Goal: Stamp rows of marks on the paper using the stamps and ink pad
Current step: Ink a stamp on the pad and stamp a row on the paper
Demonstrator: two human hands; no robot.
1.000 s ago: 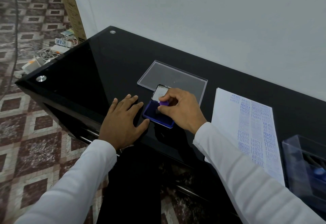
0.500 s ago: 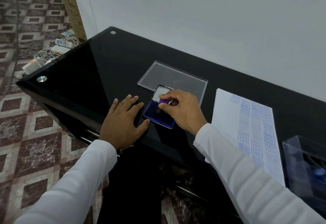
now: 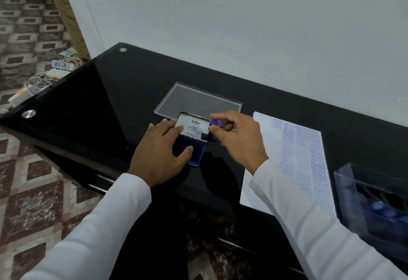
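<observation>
Stamp [image 3: 213, 125] upright in right hand's [image 3: 240, 138] grip, handle up.

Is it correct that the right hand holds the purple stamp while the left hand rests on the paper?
Not quite. In the head view, the right hand does hold the purple stamp, but the left hand rests on the ink pad, not the paper.

glossy black table [image 3: 110, 103] carries a clear lid [image 3: 198, 101], ink pad [image 3: 196, 147], stamped paper [image 3: 287, 147], clear box [image 3: 375, 202]
</observation>
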